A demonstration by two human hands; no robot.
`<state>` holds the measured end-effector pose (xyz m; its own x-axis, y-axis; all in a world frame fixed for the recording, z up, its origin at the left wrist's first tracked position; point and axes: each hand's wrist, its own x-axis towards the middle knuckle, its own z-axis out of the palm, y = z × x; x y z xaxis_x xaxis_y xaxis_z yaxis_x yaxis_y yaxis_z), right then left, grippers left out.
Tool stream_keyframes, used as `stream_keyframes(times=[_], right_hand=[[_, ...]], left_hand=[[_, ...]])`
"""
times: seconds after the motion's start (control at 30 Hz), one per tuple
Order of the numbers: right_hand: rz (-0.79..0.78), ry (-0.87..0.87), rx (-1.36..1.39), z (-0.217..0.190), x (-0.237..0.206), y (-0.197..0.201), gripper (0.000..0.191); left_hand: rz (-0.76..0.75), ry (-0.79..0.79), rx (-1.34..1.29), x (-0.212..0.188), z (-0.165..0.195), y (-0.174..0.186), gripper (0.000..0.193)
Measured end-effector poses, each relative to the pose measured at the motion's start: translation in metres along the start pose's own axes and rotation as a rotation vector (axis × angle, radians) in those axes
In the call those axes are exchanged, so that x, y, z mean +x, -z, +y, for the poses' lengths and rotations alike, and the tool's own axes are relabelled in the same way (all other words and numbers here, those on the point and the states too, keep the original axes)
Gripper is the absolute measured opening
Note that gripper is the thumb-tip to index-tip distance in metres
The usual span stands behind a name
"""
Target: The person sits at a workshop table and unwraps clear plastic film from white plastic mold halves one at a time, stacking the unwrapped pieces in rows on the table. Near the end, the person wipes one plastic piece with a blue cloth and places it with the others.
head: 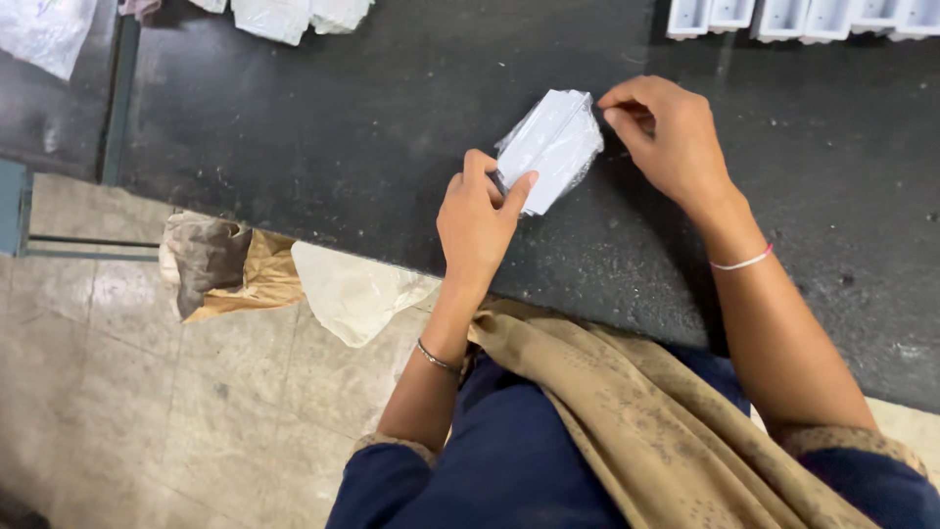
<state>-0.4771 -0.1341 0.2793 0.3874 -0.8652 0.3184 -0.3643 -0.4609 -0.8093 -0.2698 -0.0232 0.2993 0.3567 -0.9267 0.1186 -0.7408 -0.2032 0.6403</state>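
A small white packet (550, 147) in clear plastic wrap lies on the black table (343, 127). My left hand (477, 220) grips its near left corner with thumb and fingers. My right hand (666, 132) pinches the clear wrap at the packet's far right corner. A thin bangle sits on my left wrist and a pink band on my right wrist.
White moulded plastic parts (803, 18) line the table's far right edge. White plastic bags (294, 15) lie at the far left, another (44, 29) on a neighbouring table. On the tiled floor sit a brown sack (220, 269) and a white bag (352, 294).
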Motion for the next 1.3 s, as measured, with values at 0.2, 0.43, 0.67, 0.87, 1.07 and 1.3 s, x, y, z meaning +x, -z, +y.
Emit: stream_keyframes(times=[0.2,0.43,0.67,0.87,1.07,1.3], right_hand=[[-0.153,-0.188,-0.006,-0.009,0.003,0.018,0.018],[-0.356,-0.392,0.015,-0.01,0.006,0.018,0.027],[-0.359,-0.409,0.098,0.013,0.005,0.024,0.019],[-0.318,-0.536,0.517,0.029,0.003,0.014,0.018],[-0.158,-0.639,1.216,0.036,0.002,-0.01,0.018],[-0.082,-0.696,1.428,0.038,-0.002,-0.015,0.02]], left_hand=[[0.116,-0.3,-0.062,-0.001,0.011,-0.007,0.03],[0.023,-0.458,-0.083,0.009,0.023,-0.039,0.043],[0.032,-0.449,0.033,0.009,0.028,-0.053,0.047],[0.054,-0.462,0.122,0.01,0.031,-0.054,0.045],[0.067,-0.468,0.08,0.016,0.026,-0.051,0.041],[0.045,-0.496,0.032,0.016,0.019,-0.048,0.039]])
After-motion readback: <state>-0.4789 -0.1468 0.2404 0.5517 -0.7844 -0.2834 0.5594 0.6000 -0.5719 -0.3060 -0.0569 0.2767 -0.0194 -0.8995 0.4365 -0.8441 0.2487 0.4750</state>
